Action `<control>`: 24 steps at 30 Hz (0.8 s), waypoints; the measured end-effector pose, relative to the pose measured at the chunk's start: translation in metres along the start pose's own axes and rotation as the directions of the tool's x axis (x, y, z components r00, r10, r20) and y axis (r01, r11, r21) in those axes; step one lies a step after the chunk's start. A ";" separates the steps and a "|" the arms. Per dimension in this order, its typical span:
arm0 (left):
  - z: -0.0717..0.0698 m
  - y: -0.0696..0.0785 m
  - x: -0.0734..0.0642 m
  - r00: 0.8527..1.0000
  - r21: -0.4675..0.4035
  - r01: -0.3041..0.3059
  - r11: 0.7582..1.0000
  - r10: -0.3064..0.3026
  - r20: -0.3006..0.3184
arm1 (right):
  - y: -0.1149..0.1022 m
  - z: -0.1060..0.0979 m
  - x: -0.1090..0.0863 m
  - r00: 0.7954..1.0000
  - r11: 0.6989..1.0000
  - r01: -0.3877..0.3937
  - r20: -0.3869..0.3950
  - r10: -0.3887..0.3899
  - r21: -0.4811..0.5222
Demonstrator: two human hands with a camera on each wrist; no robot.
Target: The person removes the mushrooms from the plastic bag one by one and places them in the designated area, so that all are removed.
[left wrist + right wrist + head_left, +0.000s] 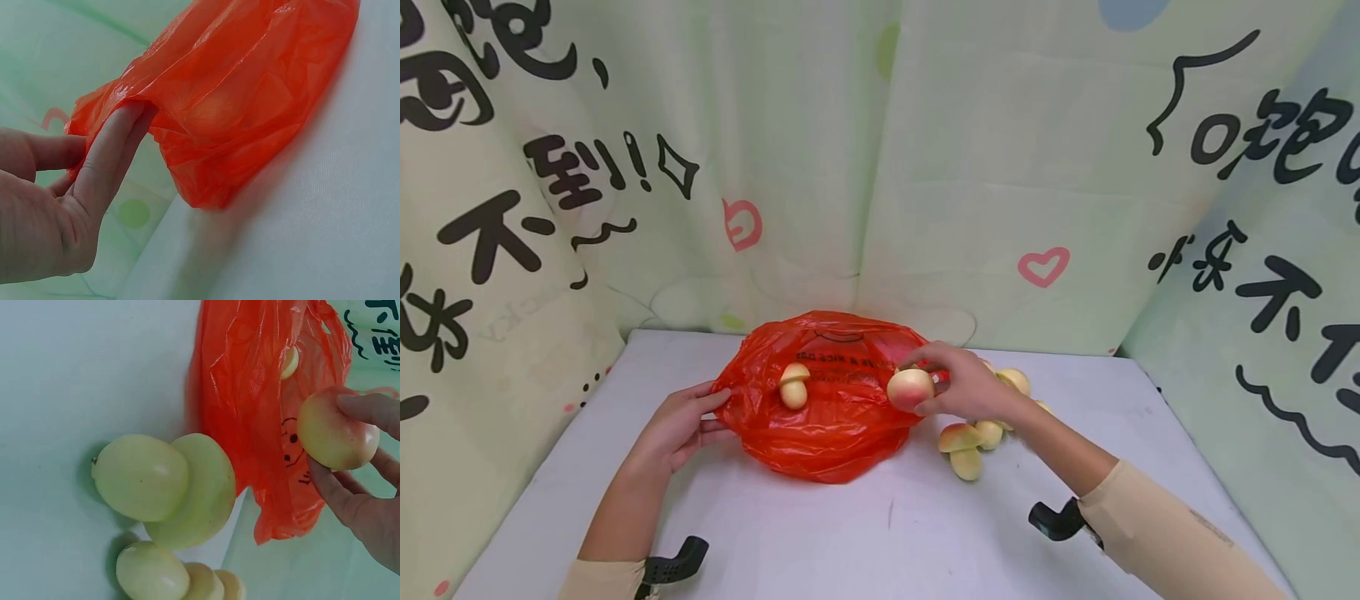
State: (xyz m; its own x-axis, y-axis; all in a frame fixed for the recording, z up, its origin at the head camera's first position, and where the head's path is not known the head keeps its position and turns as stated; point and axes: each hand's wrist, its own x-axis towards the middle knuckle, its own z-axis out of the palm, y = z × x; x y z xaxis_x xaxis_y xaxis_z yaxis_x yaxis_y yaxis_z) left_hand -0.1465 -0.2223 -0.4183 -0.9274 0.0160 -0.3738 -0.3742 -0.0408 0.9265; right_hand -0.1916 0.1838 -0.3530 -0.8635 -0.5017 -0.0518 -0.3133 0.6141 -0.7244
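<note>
A red plastic bag (842, 442) lies with its mouth spread on the table. My left hand (688, 421) pinches the bag's left edge between thumb and fingers; in the left wrist view the fingertips (128, 115) are partly covered by the film. One pale mushroom (793, 387) shows within the bag's opening. At the right side of the mouth, my right hand (962, 379) holds a mushroom by its round, pink-and-yellow cap (334, 428); its stem is mostly hidden. Near that hand, a mushroom with a pinkish cap (964, 450) lies on the table.
Several more pale mushrooms (1015, 381) lie behind and under the right forearm, partly covered by it. The white table (887, 542) is enclosed by a printed curtain (962, 208) at the back and sides. A black wrist mount (677, 560) sits on each sleeve.
</note>
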 end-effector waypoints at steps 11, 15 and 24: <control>0.000 -0.002 0.000 1.000 -0.003 0.008 1.000 -0.008 0.001 | 0.018 -0.009 -0.025 0.999 0.999 0.005 -0.040 -0.003 0.051; 0.000 -0.002 0.001 1.000 -0.005 0.012 1.000 -0.012 0.000 | 0.024 -0.013 -0.035 0.999 0.995 -0.015 -0.041 0.019 0.101; 0.000 -0.004 0.001 1.000 -0.004 -0.001 1.000 0.001 0.008 | 0.040 -0.016 -0.052 0.999 0.990 0.020 -0.038 -0.015 0.138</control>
State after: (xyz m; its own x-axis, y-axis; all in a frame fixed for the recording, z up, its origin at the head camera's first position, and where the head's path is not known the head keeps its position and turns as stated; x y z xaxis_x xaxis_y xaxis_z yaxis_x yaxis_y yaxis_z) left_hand -0.1463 -0.2223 -0.4220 -0.9276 0.0243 -0.3728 -0.3736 -0.0449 0.9265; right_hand -0.1652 0.2443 -0.3686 -0.8733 -0.4870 -0.0146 -0.2729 0.5138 -0.8133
